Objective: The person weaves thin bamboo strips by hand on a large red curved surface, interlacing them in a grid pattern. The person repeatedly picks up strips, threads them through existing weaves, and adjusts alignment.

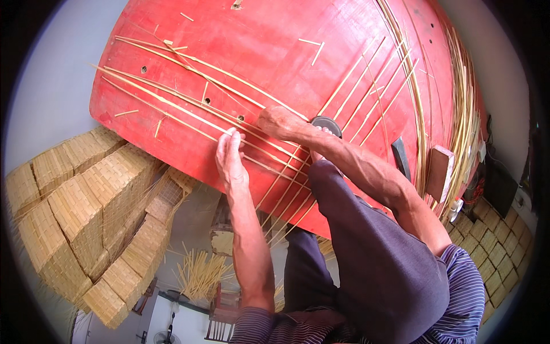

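Long pale bamboo strips (172, 98) run across a red board (258, 51) from the left. They cross other strips (358, 86) that slant to the upper right, forming a loose, open weave near the front edge. My left hand (231, 160) is closed at one lengthwise strip, its fingertips pressed together on it. To the right of it, my right hand (279, 122) is curled over the strips with its knuckles up; one strip passes into it, and its fingertips are hidden. Beside my right wrist, my foot in a dark sandal (326, 125) presses on the crossing.
A dark flat blade-like tool (400, 158) and a reddish block (440, 173) lie at right, near a long bundle of strips (463, 114). Stacked woven bamboo pieces (97, 198) stand at lower left. Loose strips (201, 274) lie on the floor beside a small wooden chair (223, 307).
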{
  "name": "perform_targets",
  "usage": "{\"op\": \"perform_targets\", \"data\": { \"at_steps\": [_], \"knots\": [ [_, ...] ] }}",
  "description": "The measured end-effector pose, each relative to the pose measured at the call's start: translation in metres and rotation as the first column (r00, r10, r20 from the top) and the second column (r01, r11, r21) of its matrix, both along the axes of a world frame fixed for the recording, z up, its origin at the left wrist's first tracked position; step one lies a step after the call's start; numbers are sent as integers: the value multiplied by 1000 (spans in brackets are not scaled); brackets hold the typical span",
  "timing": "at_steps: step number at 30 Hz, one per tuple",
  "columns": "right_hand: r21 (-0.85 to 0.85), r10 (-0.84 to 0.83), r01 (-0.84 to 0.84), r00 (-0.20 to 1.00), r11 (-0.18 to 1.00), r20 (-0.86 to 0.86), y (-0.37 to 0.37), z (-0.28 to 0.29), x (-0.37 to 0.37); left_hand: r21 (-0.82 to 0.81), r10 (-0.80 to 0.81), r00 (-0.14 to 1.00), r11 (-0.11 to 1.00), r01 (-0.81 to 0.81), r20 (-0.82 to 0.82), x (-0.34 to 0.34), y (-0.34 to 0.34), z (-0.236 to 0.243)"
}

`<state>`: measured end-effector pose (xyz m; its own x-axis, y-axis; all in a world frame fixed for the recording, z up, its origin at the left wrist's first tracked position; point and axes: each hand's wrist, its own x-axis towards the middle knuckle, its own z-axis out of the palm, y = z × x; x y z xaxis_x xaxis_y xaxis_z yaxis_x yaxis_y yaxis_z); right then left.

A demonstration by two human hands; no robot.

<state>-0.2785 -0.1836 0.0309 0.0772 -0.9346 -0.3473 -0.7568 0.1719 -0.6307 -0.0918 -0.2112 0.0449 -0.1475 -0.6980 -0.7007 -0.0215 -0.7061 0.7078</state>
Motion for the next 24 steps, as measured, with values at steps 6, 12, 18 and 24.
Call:
{"op": "perform_targets", "data": {
  "at_steps": [6,12,18,24],
  "knots": [
    [-36,111,-112,994,993,-22,2,-9,-13,-12,17,976,1000,-21,-217,-29,-20,20],
    [-198,-471,446,877,873,-102,0,2,-34,-294,-396,913,888,353,-100,-33,-43,18],
    [92,-446,452,891,887,-79,-10,9,-50,-100,-214,902,977,190,-375,-52,-42,0],
    [382,-550,442,799,811,242,-13,9,-74,-120,-293,844,956,268,-450,-65,-48,-2]
  ]
}}
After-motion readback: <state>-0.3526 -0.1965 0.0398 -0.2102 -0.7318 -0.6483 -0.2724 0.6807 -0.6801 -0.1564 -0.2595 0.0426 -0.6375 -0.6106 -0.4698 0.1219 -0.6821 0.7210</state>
